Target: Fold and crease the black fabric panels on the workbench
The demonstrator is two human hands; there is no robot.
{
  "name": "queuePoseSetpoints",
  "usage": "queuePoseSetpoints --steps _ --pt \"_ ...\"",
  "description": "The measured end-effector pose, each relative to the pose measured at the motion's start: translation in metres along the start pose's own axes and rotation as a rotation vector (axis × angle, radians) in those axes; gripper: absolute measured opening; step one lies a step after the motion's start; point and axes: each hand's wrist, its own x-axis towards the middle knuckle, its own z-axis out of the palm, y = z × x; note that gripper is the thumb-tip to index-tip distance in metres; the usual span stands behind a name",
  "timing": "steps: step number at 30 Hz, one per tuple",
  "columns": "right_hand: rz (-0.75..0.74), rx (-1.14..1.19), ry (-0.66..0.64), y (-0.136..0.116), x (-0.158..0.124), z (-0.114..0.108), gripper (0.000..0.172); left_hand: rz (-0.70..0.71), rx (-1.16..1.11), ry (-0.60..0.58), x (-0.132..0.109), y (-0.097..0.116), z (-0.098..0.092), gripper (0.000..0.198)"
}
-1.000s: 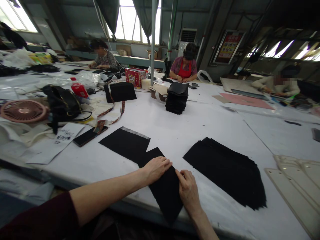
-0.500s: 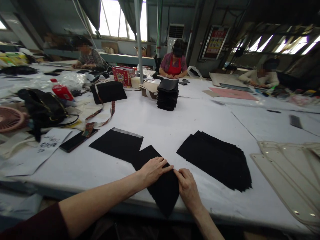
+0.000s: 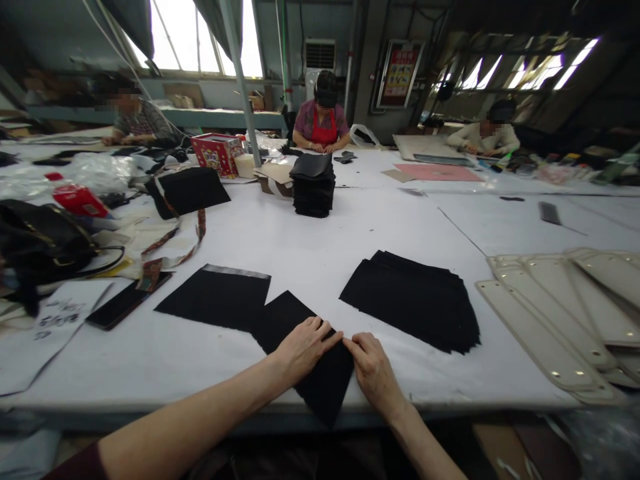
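A black sheet of fabric or leather-like material [image 3: 327, 385] lies slantwise at the table's front edge, its pointed lower corner hanging over. My left hand [image 3: 304, 347] rests flat on it with the fingers stretched out. At the sheet's right edge, my right hand [image 3: 374, 371] has curled fingers, the thumb and index pinching the border close to my left fingertips. Partly under the sheet's left side is another black piece [image 3: 213, 300] with a shiny grey strip along its top. A fanned pile of black pieces [image 3: 410, 303] lies to the right of my hands.
Beige panels with metal studs [image 3: 545, 340] overlap at the right. Farther back stand a tall black stack [image 3: 313, 190] and a metal post [image 3: 243, 87]. A phone [image 3: 127, 300], a black bag [image 3: 45, 233] and a red bottle [image 3: 80, 199] crowd the left. Several people sit across the table.
The camera view has swung right, so the surroundings sit farther left in the picture. Both hands stay at the same edge of the black sheet, with hardly any shift.
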Motion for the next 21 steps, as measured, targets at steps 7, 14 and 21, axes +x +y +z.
queuePoseSetpoints --steps 7,14,21 --pt "0.003 -0.020 -0.025 0.000 -0.005 -0.007 0.030 0.031 -0.047 0.014 0.003 0.008 0.002 0.047" --pt "-0.005 -0.103 -0.044 0.000 -0.013 -0.013 0.031 0.035 0.023 0.016 0.003 0.015 0.002 0.057" --pt "-0.006 -0.269 -0.104 -0.004 -0.021 -0.018 0.035 0.015 0.069 0.006 0.004 0.023 0.001 0.057"
